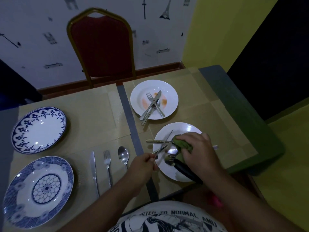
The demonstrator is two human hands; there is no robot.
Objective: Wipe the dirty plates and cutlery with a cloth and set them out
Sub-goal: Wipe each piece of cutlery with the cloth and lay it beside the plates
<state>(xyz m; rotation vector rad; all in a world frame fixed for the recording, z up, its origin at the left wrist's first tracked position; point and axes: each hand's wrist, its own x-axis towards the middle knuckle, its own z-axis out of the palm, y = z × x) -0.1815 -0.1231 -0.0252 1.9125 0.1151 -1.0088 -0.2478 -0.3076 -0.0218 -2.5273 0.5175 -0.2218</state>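
My left hand (143, 164) pinches the handle end of a thin piece of cutlery (163, 144) held over a white plate (187, 129). My right hand (199, 149) grips a green cloth (181, 143) wrapped around the far end of that cutlery. More cutlery, one piece with a black handle (187, 172), lies on this plate. Beyond it a second white plate (168, 91) has orange smears and a crossed fork, knife and spoon on it. A knife (94, 169), a fork (107, 164) and a spoon (123, 156) lie side by side on the left mat.
Two blue-patterned plates (39, 129) (37, 191) sit at the left on tan placemats (93, 111). A red chair with a gold frame (102, 47) stands behind the table. The table's right edge (242, 106) is close to the white plates.
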